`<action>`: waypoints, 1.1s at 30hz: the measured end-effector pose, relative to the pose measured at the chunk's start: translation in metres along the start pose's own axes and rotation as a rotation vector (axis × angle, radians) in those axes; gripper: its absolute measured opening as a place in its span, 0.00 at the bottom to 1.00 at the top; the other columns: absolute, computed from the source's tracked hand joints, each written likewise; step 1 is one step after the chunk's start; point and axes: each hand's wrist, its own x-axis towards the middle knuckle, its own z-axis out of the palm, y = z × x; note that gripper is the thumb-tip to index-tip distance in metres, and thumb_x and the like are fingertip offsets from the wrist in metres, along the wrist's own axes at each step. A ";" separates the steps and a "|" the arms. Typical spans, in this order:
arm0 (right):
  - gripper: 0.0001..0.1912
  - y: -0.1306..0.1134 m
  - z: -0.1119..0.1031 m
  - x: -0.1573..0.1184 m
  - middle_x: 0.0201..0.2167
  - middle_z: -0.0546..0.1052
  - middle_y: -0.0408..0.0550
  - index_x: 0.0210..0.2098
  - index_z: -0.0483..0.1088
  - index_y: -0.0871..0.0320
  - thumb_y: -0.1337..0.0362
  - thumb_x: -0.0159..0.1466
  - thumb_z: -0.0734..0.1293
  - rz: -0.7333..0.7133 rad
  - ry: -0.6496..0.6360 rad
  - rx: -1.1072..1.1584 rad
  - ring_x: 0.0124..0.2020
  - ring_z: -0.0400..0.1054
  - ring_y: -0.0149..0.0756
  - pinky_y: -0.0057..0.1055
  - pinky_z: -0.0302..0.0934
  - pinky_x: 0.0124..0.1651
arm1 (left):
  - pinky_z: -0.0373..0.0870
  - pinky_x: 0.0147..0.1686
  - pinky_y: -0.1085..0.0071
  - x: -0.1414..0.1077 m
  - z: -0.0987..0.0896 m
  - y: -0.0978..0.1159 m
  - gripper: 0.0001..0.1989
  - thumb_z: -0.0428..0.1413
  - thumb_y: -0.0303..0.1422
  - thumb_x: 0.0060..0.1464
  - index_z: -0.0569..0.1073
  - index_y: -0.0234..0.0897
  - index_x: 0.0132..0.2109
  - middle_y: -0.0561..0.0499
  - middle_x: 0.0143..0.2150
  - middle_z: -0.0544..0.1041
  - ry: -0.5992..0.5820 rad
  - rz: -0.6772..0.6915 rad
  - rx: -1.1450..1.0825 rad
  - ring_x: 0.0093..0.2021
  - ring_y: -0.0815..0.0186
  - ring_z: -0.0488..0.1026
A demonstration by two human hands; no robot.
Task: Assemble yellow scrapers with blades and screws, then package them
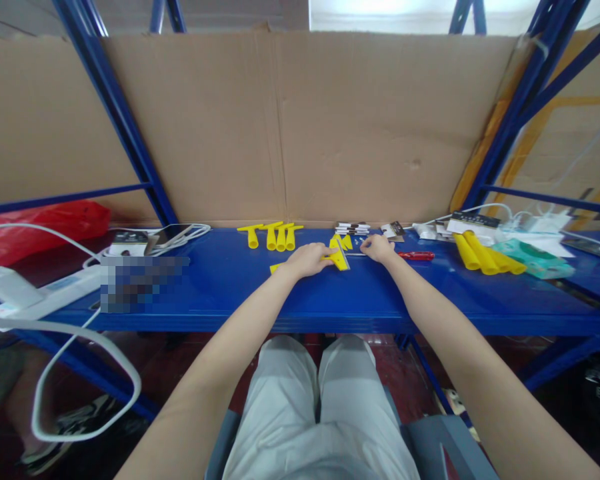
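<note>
My left hand (310, 260) is closed around a yellow scraper (339, 259), whose wide head with a pale blade edge points to the right. The scraper's handle runs back under the hand, and its yellow end shows to the left of it. My right hand (379, 248) is just right of the scraper head, thumb and fingers pinched together; anything between them is too small to make out. Under the right hand lies a screwdriver (416, 256) with a red handle, its metal shaft pointing left. Small yellow pieces (347, 241) and tiny metal bits (359, 240) lie just beyond the hands.
Several yellow scraper handles (281, 238) stand in a row at the back. Packs of blades (353, 228) lie against the cardboard (280, 133). On the right are yellow tubes (480, 255) and a teal bag (545, 259); on the left, a white power strip (50, 293) and cables.
</note>
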 end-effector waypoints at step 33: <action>0.09 -0.002 -0.003 0.003 0.46 0.74 0.51 0.34 0.77 0.54 0.64 0.55 0.66 0.106 -0.090 0.055 0.55 0.59 0.50 0.49 0.54 0.53 | 0.66 0.45 0.70 0.001 0.002 -0.001 0.20 0.50 0.37 0.58 0.68 0.43 0.57 0.47 0.47 0.75 -0.003 0.036 -0.024 0.48 0.60 0.72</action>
